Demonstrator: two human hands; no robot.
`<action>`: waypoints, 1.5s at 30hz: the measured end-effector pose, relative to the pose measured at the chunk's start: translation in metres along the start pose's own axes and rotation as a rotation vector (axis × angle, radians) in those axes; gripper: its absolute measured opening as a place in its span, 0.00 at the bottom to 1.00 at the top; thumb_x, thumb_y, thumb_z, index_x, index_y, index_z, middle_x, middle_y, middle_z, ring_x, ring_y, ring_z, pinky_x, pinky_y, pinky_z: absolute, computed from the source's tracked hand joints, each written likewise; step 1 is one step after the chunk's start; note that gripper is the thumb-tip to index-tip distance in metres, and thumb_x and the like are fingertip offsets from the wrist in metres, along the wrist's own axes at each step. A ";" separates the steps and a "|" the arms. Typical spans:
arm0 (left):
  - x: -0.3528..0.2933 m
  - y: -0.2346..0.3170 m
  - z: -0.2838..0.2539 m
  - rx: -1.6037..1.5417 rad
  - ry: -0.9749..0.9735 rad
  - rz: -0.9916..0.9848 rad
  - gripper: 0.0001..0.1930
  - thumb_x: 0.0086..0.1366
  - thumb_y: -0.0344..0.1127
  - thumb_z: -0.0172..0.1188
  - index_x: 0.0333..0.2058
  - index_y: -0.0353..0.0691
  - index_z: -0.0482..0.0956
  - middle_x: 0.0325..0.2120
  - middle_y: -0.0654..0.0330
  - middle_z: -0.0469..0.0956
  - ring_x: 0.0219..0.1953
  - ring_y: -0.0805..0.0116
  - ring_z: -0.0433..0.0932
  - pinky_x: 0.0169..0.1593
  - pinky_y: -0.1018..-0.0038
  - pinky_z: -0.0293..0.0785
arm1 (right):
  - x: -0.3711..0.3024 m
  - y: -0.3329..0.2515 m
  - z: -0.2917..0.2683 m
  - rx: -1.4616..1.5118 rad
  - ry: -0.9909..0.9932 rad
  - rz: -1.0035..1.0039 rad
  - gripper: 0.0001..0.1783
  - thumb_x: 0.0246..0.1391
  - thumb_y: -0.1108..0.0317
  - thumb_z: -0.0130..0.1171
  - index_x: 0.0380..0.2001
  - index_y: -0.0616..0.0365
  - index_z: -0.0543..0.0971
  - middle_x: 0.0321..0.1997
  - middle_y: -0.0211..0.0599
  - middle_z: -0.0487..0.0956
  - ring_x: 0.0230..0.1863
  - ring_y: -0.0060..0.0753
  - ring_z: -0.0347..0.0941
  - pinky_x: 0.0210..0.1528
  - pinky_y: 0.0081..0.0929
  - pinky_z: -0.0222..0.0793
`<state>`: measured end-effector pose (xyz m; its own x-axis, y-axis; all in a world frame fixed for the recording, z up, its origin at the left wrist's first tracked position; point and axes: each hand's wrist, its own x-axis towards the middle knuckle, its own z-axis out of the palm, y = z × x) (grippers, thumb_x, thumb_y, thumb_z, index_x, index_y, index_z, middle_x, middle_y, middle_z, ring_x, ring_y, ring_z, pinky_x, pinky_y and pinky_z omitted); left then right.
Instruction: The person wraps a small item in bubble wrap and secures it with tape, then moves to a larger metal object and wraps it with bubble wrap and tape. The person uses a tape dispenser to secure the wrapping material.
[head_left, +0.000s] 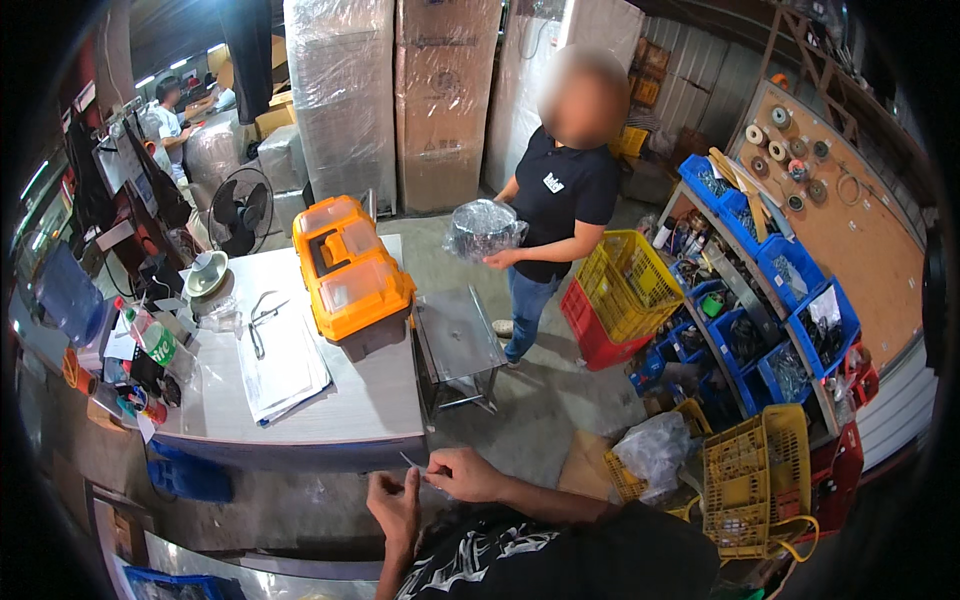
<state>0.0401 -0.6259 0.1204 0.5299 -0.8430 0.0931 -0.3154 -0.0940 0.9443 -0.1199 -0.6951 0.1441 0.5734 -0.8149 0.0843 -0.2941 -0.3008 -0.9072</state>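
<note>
Close to the near edge of the desk, my left hand (393, 503) and my right hand (464, 474) are held close together in front of my body. The fingers of both are drawn in. Between them shows a thin, pale sliver (407, 459), too small to name. It seems to lie at the fingertips of my right hand. Whether my left fingers also grip something is hidden. Nearest to my hands is the pale desk (375, 425). On it stand a stack of papers (285, 380) with eyeglasses (259, 330) and an orange toolbox (355, 265).
A person (565, 190) beyond the desk holds a round, plastic-wrapped item (484, 229). A metal stool (460, 340) stands right of the desk. Yellow crates (755, 480) and a rack of blue bins (785, 270) line the right. A fan (240, 210) stands far left.
</note>
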 end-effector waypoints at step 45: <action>0.016 -0.018 -0.023 -0.472 -0.634 -0.164 0.16 0.78 0.39 0.48 0.35 0.35 0.77 0.27 0.68 0.72 0.31 0.78 0.67 0.37 0.78 0.65 | 0.014 0.046 0.019 0.807 -0.460 0.261 0.13 0.70 0.60 0.54 0.35 0.57 0.80 0.32 0.19 0.74 0.36 0.13 0.68 0.40 0.19 0.64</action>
<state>0.0724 -0.6252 0.1117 -0.0519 -0.9913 -0.1212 0.1688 -0.1284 0.9773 -0.1105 -0.7108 0.0957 0.8585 -0.4823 -0.1743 0.0611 0.4337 -0.8990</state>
